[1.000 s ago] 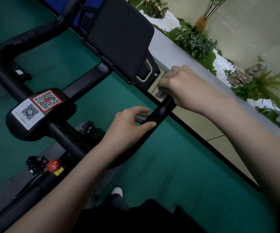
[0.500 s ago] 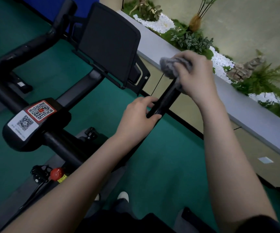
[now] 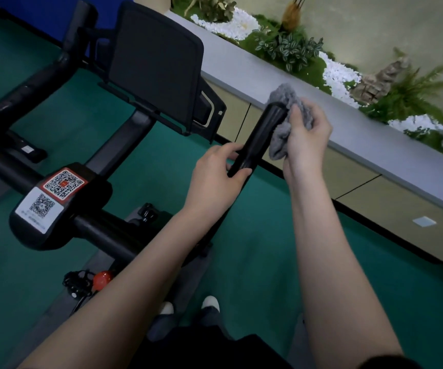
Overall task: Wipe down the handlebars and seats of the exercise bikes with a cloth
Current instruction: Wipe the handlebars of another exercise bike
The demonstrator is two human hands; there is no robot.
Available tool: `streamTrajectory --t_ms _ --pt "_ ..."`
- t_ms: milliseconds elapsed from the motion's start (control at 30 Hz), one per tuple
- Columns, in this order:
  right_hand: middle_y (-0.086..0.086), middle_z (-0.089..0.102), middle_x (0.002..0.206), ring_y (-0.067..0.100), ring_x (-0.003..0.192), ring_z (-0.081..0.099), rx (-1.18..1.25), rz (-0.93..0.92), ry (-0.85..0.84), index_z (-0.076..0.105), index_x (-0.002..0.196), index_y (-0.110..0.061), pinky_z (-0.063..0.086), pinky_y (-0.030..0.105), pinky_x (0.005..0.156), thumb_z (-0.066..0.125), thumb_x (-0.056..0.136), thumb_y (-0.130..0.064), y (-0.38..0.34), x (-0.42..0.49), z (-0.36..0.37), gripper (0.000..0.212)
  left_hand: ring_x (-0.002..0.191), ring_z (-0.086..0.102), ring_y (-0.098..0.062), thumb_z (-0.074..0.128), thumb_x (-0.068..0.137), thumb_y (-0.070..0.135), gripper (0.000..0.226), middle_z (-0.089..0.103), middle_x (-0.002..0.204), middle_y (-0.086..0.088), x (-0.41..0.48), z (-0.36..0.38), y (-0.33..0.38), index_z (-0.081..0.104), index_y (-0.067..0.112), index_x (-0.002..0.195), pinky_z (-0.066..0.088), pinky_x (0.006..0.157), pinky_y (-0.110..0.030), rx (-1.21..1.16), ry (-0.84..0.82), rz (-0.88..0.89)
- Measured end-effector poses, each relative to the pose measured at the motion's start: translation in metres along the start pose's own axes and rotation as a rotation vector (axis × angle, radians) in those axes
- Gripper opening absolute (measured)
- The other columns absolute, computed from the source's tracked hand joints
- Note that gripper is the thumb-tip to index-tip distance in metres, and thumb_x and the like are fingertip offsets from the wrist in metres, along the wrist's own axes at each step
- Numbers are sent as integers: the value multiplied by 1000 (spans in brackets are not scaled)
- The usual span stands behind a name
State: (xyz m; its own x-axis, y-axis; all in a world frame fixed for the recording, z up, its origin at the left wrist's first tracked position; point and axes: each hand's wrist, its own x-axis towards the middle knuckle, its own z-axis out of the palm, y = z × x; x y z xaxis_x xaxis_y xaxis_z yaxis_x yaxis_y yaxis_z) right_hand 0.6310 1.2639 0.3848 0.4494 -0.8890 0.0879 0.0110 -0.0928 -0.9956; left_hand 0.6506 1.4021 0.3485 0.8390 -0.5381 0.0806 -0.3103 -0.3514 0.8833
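Where the green floor (image 3: 268, 262) meets a low grey ledge (image 3: 361, 134), an exercise bike (image 3: 119, 153) stands with its dark screen (image 3: 156, 65) tilted up. Its right handlebar (image 3: 263, 134) juts toward the ledge. The left hand (image 3: 215, 182) grips that bar low down, fingers and thumb curled round it. The right hand (image 3: 305, 139) holds a grey cloth (image 3: 288, 95) bunched against the bar's tip. A small red knob (image 3: 102, 279) sits lower on the frame.
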Motion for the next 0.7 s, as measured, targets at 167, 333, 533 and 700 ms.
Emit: streamTrajectory --t_ms 167,333,533,700 --pt "18 65 100 28 95 62 217 199 0 57 102 -5 49 43 94 48 98 -7 20 -24 1 10 86 56 -9 69 83 22 39 60 108 4 2 -2 -1 60 25 121 46 80 -23 -32 -23 12" --pt "23 60 105 29 94 56 261 260 -24 53 108 0 45 48 95 45 99 -4 30 -37 1 13 89 58 -10 69 83 22 41 61 110 2 5 -6 -5 59 23 123 50 85 -30 -56 -74 19" --pt "14 63 94 26 93 58 237 303 -72 58 90 -10 46 43 93 47 97 -3 45 -66 -4 14 93 61 -12 67 85 18 38 62 112 4 8 -12 -10 60 23 121 51 90 -36 -109 -150 29" --pt "7 65 85 17 78 60 61 249 -110 62 90 -14 50 32 74 53 95 -5 54 -89 -20 14 94 59 -7 64 87 22 38 60 114 6 3 -18 -10 57 23 125 50 90 -31 -57 -164 68"
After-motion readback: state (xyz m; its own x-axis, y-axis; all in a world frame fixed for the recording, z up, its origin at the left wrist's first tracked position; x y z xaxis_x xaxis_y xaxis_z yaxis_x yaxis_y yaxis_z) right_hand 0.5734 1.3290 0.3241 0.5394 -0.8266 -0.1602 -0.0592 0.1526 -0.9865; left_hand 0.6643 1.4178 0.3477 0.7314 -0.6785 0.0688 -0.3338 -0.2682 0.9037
